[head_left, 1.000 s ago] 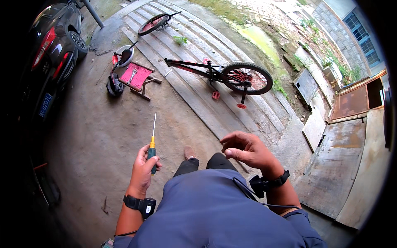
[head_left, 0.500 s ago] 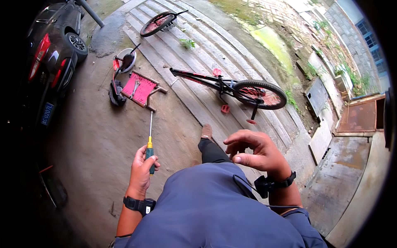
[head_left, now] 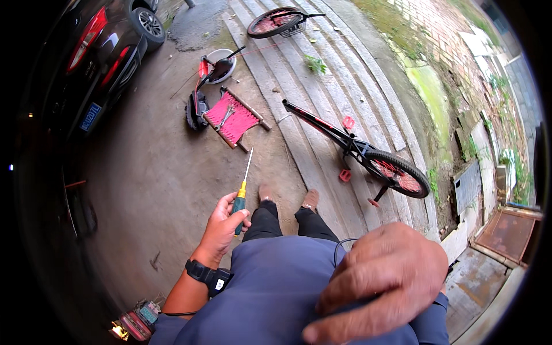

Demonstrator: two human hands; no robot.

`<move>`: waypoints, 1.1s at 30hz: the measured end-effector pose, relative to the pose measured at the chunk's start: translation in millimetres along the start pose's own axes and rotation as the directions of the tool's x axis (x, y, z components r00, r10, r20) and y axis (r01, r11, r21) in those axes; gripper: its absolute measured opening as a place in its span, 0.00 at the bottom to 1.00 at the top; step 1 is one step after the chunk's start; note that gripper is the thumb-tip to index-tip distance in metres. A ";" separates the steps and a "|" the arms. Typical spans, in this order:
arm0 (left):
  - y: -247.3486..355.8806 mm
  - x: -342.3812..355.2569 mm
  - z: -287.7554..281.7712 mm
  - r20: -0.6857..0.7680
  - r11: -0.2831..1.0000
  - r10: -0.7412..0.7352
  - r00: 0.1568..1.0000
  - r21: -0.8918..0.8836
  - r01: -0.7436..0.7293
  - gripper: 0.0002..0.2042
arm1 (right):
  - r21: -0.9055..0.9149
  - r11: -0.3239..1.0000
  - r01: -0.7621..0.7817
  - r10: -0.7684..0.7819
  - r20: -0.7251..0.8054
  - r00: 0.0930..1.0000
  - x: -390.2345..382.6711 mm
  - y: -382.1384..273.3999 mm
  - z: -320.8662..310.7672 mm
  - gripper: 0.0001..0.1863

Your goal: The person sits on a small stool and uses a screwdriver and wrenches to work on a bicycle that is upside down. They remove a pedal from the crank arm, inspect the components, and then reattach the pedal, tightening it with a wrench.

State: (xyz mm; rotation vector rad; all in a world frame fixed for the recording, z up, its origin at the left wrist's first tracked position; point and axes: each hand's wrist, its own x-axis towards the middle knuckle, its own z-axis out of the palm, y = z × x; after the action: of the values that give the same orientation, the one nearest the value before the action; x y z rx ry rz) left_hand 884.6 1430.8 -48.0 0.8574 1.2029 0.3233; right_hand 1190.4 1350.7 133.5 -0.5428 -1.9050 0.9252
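Head view: the person's left hand [head_left: 223, 226] is wrapped around the green handle of a screwdriver [head_left: 240, 207], thumb pressed against it, in front of the torso [head_left: 261, 282]; its shaft slants up and slightly right, away from the body. Close to the camera, the right hand [head_left: 390, 276] has loosely bent, parted fingers; its palm and wrist are hidden.

Ground [head_left: 144, 190]: bare, grey-brown, daylit. Steps [head_left: 351, 75]: long, shallow, grey. Mossy strip [head_left: 428, 98]: yellow-green, beside the steps. Brick paving [head_left: 428, 23]: upper right. Stool [head_left: 244, 122]: pink woven seat (wooden-framed, low). Rusty panel [head_left: 506, 236]: brown, lower right.
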 end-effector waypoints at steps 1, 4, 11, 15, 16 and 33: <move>2.8 4.0 -5.8 -0.012 1.000 -0.005 1.000 -0.005 0.005 0.28 | -0.034 0.998 0.047 -0.049 -0.064 0.997 11.0 8.7 5.3 0.16; 15.6 20.4 -25.9 -0.013 1.000 -0.018 1.000 -0.005 0.018 0.28 | -0.165 0.976 0.143 -0.172 -0.181 0.968 37.7 27.1 23.0 0.13; 49.6 69.9 -79.9 0.056 1.000 -0.019 0.998 -0.012 0.020 0.29 | -0.156 0.987 0.041 -0.043 -0.006 0.999 141.8 64.6 18.9 0.12; 65.9 89.6 -108.8 0.063 0.999 -0.023 0.998 -0.031 0.025 0.28 | -0.268 0.961 0.074 -0.137 -0.224 0.965 151.5 93.4 54.6 0.12; 68.3 92.8 -116.5 0.046 0.999 -0.029 0.999 -0.036 0.031 0.28 | -0.245 0.967 0.063 -0.120 -0.226 0.967 160.3 99.6 57.1 0.12; 95.6 124.6 -168.7 0.213 0.998 -0.040 0.976 -0.028 0.047 0.31 | -0.165 0.741 -0.651 0.657 -0.017 0.753 167.4 202.6 55.5 0.23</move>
State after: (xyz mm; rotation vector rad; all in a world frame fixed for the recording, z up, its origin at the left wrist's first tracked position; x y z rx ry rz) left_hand 796.5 1641.3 -80.4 0.8143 1.0129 0.2090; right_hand 1060.4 1570.3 49.5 -1.3687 -1.8509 1.2278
